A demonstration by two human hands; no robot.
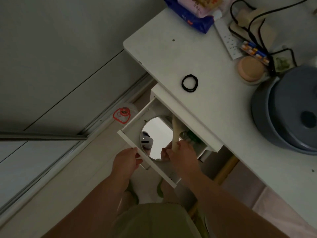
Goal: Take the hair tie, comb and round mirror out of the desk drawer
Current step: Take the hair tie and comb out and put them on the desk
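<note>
Your right hand covers the near end of the pale wooden comb, and the white desk top hides its far end. That hand and the comb also mask the right side of the round mirror. The green object deep in the white drawer is too shadowed to identify. The grey-blue round pot runs off the right edge.

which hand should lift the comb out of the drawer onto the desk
Right. The right hand already grips the comb inside the drawer; the left hand is holding the drawer front.
</note>
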